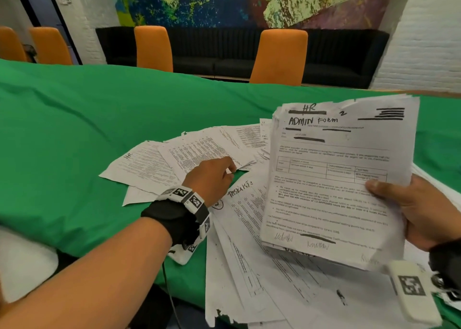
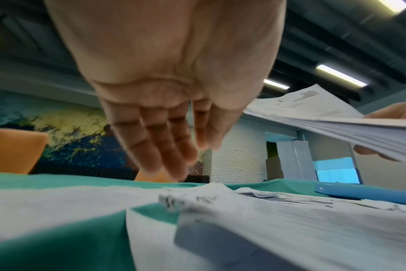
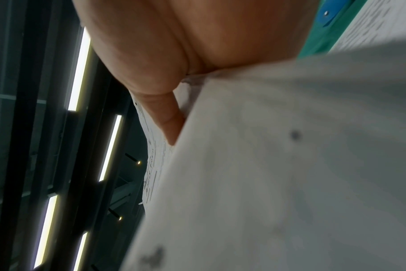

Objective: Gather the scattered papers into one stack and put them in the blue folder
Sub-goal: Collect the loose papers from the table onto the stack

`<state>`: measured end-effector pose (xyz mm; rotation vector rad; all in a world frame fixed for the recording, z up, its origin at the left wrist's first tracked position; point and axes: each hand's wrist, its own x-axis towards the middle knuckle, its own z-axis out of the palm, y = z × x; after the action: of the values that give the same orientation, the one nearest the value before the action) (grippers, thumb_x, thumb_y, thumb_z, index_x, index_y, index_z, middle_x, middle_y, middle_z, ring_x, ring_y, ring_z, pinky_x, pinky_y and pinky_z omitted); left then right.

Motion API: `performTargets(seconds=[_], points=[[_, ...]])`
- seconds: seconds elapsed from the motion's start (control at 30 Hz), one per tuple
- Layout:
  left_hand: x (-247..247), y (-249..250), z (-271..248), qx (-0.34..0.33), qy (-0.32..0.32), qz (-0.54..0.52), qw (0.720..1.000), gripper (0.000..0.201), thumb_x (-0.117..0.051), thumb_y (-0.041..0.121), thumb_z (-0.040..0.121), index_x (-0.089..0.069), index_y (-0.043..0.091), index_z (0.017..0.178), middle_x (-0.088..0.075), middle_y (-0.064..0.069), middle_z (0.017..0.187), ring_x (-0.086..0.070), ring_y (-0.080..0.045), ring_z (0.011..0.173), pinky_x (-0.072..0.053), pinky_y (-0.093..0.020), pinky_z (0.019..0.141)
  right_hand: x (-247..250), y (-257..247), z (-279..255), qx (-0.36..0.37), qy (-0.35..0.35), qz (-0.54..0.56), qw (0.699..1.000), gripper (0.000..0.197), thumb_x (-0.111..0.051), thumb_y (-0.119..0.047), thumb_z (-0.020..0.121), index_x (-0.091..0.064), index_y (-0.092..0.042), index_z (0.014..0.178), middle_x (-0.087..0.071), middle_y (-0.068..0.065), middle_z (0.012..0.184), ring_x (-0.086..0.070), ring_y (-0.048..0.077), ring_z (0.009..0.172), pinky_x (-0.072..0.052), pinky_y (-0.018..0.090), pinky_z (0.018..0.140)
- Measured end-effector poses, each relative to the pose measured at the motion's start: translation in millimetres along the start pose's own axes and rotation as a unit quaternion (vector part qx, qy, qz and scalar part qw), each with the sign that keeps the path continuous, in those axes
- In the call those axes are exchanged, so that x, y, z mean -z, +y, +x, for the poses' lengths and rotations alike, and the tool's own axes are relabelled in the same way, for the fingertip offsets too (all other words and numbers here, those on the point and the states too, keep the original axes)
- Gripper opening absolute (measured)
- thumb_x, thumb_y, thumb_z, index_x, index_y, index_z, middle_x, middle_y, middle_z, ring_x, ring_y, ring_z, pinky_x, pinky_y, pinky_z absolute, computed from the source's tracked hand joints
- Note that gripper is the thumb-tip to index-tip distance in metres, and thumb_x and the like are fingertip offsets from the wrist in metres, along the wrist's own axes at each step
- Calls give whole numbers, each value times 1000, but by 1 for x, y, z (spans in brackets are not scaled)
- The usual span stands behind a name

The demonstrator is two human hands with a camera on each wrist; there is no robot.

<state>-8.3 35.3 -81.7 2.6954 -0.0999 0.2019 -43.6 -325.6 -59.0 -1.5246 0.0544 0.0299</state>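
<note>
Stack (image 1: 336, 179) sits gripped in the right hand (image 1: 419, 211), raised clear of the cloth (image 1: 62, 129) to take more, while the left hand (image 1: 212, 176), fingers loose and holding nothing, reaches for loose papers (image 1: 199, 149) beside it; folder (image 2: 371, 192) lies behind.

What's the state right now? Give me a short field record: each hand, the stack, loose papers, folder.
left hand: open, reaching over the loose sheets, holding nothing
right hand: grips the gathered stack
stack: lifted off the table, "ADMIN FORM" sheet on top
loose papers: many spread on the green tablecloth
blue folder: lying on the table beyond the papers; no papers seen in it
</note>
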Motion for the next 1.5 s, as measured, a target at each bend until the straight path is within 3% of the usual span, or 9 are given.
performTargets(seconds=[0.33, 0.5, 0.73, 0.87, 0.97, 1.03, 1.3, 1.4, 1.5], points=[[13, -5, -17, 112, -192, 129, 967, 73, -61, 66, 85, -44, 19, 139, -60, -6, 125, -60, -24, 106, -51, -33, 85, 25, 7, 3, -44, -23, 46, 998, 41, -60, -3, 88, -66, -12, 127, -76, 15, 120, -76, 37, 100, -66, 45, 72], [2, -9, -20, 250, -191, -241, 918, 45, -82, 12, 80, -51, 12, 111, -63, -16, 78, -56, -25, 63, -47, -34, 57, 5, 30, -2, -145, -104, 15, 984, 36, -56, 3, 91, -63, -4, 127, -74, 26, 116, -74, 46, 100, -63, 56, 77], [2, 8, -6, 182, -151, -185, 954, 10, -71, 2, 84, -63, 8, 87, -64, -14, 72, -59, -26, 60, -60, -41, 65, -2, 45, 2, -186, -151, -12, 971, 34, -58, 4, 93, -63, -2, 127, -75, 24, 117, -75, 44, 100, -65, 49, 78], [21, 18, 5, 90, -111, -99, 985, 5, -59, 12, 94, -62, 8, 93, -62, -10, 85, -53, -21, 70, -43, -27, 63, 5, 37, 8, -171, -141, 6, 975, 39, -60, 3, 92, -61, -3, 130, -73, 24, 122, -72, 47, 107, -63, 54, 83], [32, 26, 12, 51, -117, -156, 979, 5, -54, 18, 97, -57, 14, 97, -64, -17, 97, -61, -32, 79, -55, -37, 71, 4, 26, 15, -139, -131, 0, 982, 42, -63, 0, 88, -61, -5, 130, -74, 21, 121, -72, 45, 107, -61, 56, 88], [36, 32, 13, 41, -132, -248, 959, 8, -53, 18, 96, -58, 18, 103, -66, -25, 105, -66, -46, 93, -59, -57, 80, 1, 21, 18, -110, -117, -10, 987, 43, -64, -1, 85, -62, -4, 128, -76, 19, 117, -74, 42, 104, -61, 55, 88], [42, 55, 9, 67, -121, -525, 840, 47, -35, -2, 103, -60, 30, 126, -70, -19, 120, -63, -45, 111, -52, -64, 89, -15, 26, 21, -103, -144, 88, 980, 48, -69, 5, 78, -64, -1, 126, -73, 25, 121, -74, 44, 103, -64, 50, 79], [37, 53, 6, 89, -119, -616, 774, 31, -44, 27, 105, -57, 16, 132, -67, -21, 126, -59, -47, 118, -44, -72, 97, -21, 28, 21, -92, -143, 90, 981, 45, -70, 0, 83, -63, -1, 128, -73, 25, 122, -73, 45, 105, -63, 53, 82], [28, 49, -2, 112, -117, -682, 714, 58, -44, 58, 95, -60, 13, 129, -67, -21, 126, -64, -40, 111, -50, -61, 96, -24, 26, 21, -65, -103, 124, 985, 41, -60, -3, 83, -64, -2, 124, -75, 24, 116, -76, 40, 96, -65, 50, 77]])
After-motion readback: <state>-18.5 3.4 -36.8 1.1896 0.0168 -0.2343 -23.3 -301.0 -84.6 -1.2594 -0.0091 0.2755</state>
